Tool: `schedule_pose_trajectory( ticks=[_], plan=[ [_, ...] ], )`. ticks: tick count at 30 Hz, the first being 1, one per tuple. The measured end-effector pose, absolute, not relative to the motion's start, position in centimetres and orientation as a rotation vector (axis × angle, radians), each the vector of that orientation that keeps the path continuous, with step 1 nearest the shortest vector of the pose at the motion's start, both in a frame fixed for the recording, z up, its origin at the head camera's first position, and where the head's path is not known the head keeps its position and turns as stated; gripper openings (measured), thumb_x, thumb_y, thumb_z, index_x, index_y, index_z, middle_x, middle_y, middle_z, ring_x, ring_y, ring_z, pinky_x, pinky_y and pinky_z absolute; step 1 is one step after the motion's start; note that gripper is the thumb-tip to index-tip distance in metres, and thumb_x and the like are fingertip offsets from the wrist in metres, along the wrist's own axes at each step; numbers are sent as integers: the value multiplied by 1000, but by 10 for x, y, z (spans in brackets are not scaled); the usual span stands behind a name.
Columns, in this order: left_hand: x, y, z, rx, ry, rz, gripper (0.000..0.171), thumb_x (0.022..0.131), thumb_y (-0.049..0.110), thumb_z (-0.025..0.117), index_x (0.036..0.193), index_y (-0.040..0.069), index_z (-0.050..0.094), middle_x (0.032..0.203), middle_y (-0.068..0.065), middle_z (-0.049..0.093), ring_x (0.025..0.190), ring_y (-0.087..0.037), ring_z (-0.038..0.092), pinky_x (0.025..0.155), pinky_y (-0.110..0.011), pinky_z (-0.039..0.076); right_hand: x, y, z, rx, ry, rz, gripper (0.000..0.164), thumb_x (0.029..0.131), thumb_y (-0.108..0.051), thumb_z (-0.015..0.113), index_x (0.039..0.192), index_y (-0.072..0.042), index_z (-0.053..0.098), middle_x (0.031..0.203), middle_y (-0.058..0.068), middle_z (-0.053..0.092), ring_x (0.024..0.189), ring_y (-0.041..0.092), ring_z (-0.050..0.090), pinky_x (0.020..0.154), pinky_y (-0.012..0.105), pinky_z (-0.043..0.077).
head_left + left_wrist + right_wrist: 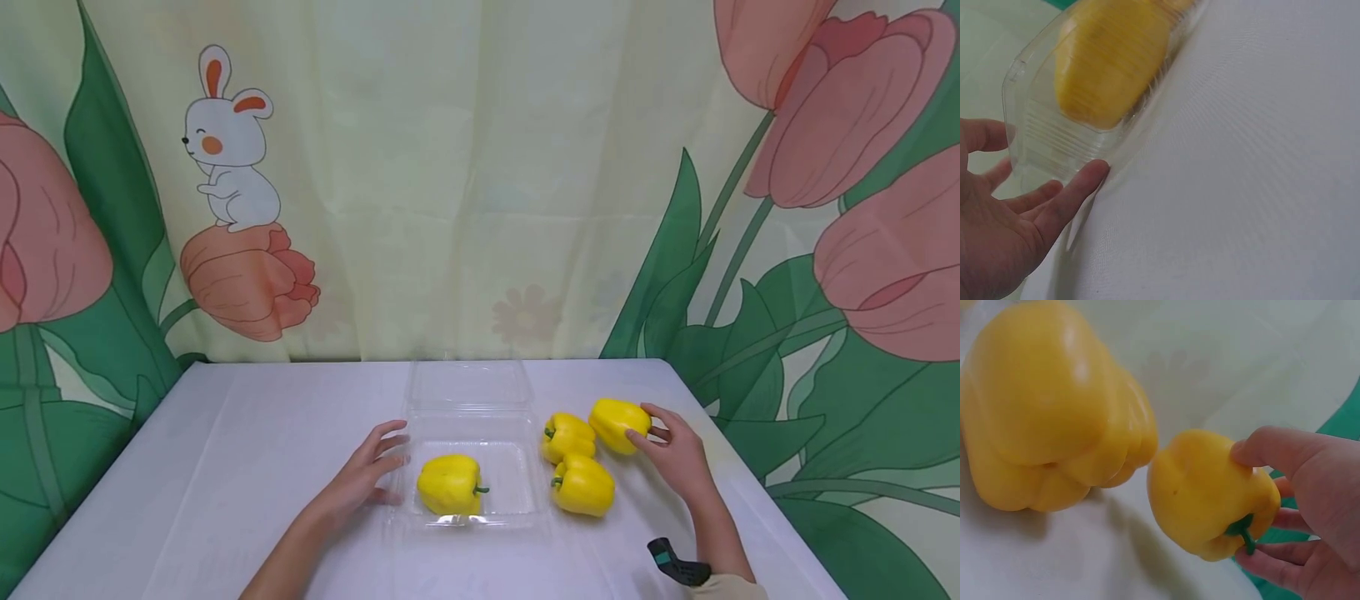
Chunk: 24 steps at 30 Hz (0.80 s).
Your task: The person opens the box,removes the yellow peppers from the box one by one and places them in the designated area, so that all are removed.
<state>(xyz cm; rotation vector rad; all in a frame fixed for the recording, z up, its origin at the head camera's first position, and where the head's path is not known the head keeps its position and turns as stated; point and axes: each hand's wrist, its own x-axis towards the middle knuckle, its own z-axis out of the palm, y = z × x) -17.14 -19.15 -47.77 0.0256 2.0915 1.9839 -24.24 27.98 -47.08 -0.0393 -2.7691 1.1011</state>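
At the right, my right hand (678, 458) grips a yellow bell pepper (617, 423) between thumb and fingers. Its green stem (1245, 532) points toward the palm, and a shadow falls on the cloth below. Two more yellow peppers, one farther back (573, 437) and one nearer (587, 487), lie close to it. A clear plastic clamshell box (513, 479) stands in the middle, holding one yellow pepper (448, 483) in its left half. Along the box's left side, my left hand (363, 473) rests with fingers spread and fairly straight, fingertips at the clear wall (1041, 134).
The box's clear lid (468, 386) is folded back toward the table's far edge. A white cloth (247, 467) covers the table. Behind it hangs a curtain (465, 208) printed with tulips and a rabbit. A black band (678, 564) lies by the right wrist.
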Motion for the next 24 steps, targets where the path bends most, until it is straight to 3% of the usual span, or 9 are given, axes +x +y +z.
schedule_pose_trajectory(
  ticks=[4, 11, 18, 24],
  plan=[
    [-171, -191, -477, 14, 2094, 1985, 54, 98, 20, 53, 147, 23, 30, 155, -15, 31, 135, -39, 39, 72, -41, 59, -249, 285, -481, -42, -2765, 1076, 82, 84, -64, 60, 147, -15, 40, 148, 19, 40, 122, 43, 53, 81, 41, 59],
    [-170, -191, -479, 12, 2102, 1977, 54, 98, 20, 53, 147, 24, 31, 154, -14, 32, 134, -38, 40, 72, -41, 59, -223, 258, -446, -79, -2865, 1143, 74, 92, -47, 61, 148, -5, 35, 151, 26, 32, 128, 47, 46, 98, 50, 48],
    [-171, -192, -481, 6, 2113, 1974, 54, 98, 19, 52, 147, 23, 31, 154, -14, 33, 133, -39, 41, 72, -41, 60, -223, 256, -452, -117, -2870, 1156, 75, 90, -50, 62, 147, -8, 37, 149, 22, 36, 126, 44, 49, 94, 48, 52],
    [-170, -191, -480, -10, 2128, 1965, 53, 98, 19, 53, 146, 25, 32, 154, -13, 34, 133, -39, 41, 73, -41, 60, -223, 257, -451, -122, -2905, 1185, 74, 92, -47, 60, 149, -8, 33, 151, 24, 32, 129, 46, 45, 101, 50, 46]
  ],
)
